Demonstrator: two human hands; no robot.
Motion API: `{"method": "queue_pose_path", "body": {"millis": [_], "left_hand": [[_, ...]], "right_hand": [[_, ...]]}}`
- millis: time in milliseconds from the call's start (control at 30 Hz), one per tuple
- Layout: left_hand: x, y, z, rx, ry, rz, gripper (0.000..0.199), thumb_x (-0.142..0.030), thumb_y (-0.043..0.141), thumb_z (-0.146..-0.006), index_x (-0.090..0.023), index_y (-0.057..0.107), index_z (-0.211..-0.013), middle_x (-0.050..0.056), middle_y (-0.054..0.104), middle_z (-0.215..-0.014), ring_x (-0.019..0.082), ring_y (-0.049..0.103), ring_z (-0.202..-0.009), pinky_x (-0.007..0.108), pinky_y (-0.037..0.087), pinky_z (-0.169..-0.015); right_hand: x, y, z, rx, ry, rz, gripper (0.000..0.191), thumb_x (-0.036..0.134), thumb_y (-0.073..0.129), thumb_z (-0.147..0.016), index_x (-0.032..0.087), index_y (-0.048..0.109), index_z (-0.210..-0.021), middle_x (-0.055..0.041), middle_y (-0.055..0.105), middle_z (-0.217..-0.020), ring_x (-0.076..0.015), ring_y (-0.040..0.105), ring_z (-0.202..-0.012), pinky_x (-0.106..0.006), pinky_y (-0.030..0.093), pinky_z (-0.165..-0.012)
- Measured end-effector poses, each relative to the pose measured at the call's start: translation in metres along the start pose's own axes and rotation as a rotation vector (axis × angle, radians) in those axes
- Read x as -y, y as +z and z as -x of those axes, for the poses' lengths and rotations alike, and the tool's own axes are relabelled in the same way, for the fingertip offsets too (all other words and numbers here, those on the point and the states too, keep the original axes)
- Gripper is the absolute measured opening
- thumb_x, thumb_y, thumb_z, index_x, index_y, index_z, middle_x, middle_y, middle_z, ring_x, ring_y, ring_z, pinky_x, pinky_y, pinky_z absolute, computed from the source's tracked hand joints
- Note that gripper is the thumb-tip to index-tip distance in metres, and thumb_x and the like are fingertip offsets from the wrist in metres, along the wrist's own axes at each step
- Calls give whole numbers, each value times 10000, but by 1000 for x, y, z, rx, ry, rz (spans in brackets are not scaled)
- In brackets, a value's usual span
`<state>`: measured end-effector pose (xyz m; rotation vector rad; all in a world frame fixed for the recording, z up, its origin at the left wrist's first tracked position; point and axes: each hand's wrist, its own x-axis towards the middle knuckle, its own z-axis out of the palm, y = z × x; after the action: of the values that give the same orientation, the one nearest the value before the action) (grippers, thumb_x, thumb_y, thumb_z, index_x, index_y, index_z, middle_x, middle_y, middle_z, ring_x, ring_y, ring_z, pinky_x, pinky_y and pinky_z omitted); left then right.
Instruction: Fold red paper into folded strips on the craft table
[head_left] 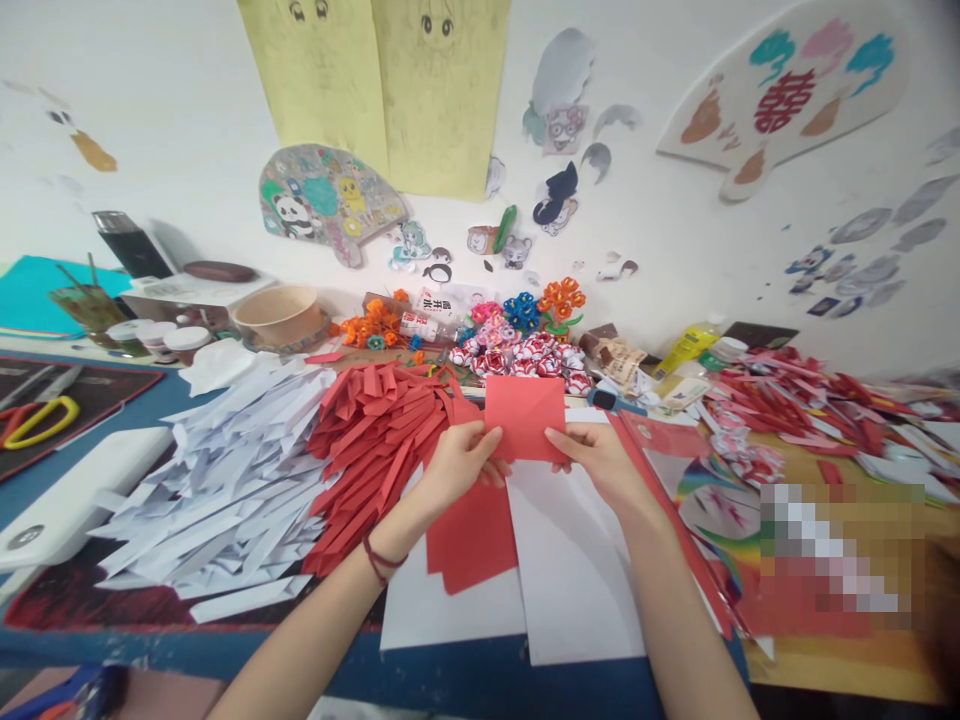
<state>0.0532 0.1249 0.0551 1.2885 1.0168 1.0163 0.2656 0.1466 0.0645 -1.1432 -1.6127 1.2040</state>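
Observation:
A small red paper point(525, 415) is held up in front of me between both hands. My left hand point(469, 455) pinches its lower left edge, and my right hand point(589, 450) pinches its lower right edge. Below, more red sheets point(472, 540) lie over large white sheets point(577, 580) on the table. Just left of my left hand is a pile of folded red strips point(375, 430). Beyond it spreads a pile of folded white strips point(232, 480).
Scissors point(45, 422) and a white power bank point(75, 495) are at the left. Paper flowers point(525, 345), a round bowl point(277, 315) and bottles point(690, 345) line the wall. Red and pink strips point(802, 395) cover the right side.

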Motion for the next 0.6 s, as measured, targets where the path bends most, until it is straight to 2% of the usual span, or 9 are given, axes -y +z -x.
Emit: {"method": "queue_pose_path", "body": {"millis": [600], "left_hand": [[2, 0, -1, 17, -5, 12, 369, -478, 481, -872, -126, 515, -768, 89, 687, -634, 126, 628, -463, 194, 454, -440]], "right_hand": [[2, 1, 1, -49, -15, 62, 405, 513, 656, -774, 152, 628, -592, -38, 624, -515, -131, 515, -482, -255, 376, -493]]}}
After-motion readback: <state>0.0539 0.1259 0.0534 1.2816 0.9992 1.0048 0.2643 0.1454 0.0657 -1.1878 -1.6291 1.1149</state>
